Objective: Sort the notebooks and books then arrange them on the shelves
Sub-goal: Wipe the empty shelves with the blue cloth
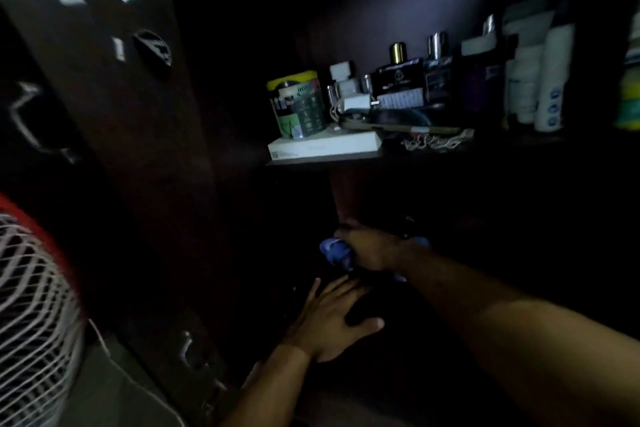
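- No notebooks or books can be made out: the lower compartment where both hands reach, at lower centre of the frame, is almost black, and whatever lies there is hidden.
- The right hand [372,250] has its grip curled tight round a crumpled blue thing [337,251], perhaps cloth or plastic; what it is cannot be told.
- The left hand [332,319] lies flat just below, fingers straight and spread, grip slack, pressing on a dark surface that cannot be identified.
- One shelf [311,160] shows, at centre right; its right end fades into shadow.
- On it lies one flat white box [325,146], with one printed tin [298,104] standing on top.
- Right of the tin are white chargers [356,101], then a row of dark bottles [400,76] and pale tubes [554,80], too blurred to count.
- One dark cupboard door [114,87] with stickers fills the upper left.
- One fan [31,322], white-grilled, is cut off at the lower left edge.
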Demonstrator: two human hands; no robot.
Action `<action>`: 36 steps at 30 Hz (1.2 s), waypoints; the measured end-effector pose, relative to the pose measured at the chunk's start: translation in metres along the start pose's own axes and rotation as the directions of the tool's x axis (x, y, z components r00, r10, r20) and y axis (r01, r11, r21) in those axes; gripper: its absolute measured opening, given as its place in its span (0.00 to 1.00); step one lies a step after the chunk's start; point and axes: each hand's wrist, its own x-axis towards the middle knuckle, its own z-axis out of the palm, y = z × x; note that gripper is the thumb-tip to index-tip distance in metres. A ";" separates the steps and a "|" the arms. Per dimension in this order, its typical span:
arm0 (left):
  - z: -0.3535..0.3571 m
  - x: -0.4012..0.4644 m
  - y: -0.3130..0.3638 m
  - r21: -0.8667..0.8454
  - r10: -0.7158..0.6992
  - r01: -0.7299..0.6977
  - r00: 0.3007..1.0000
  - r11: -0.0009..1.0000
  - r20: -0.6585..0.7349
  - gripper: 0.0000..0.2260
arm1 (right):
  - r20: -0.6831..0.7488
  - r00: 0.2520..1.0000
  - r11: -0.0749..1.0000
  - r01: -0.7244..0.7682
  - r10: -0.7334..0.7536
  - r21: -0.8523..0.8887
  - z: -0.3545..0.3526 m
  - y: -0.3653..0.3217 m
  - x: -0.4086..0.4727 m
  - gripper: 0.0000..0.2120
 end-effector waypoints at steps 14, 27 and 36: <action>-0.115 -0.076 0.092 -0.772 -0.236 -0.315 0.829 0.551 -0.507 0.37 | -0.288 0.954 0.993 -0.054 0.081 0.101 -0.112 -0.098 -0.152 0.12; -0.267 -0.101 0.172 -0.616 -0.099 -0.223 0.890 0.755 -0.444 0.10 | -0.343 0.939 0.970 0.076 0.007 0.230 -0.180 -0.160 -0.226 0.48; -0.300 -0.110 0.183 -0.682 -0.063 -0.530 0.765 0.503 -0.641 0.15 | -0.610 0.780 0.897 0.163 0.138 0.411 -0.197 -0.211 -0.204 0.21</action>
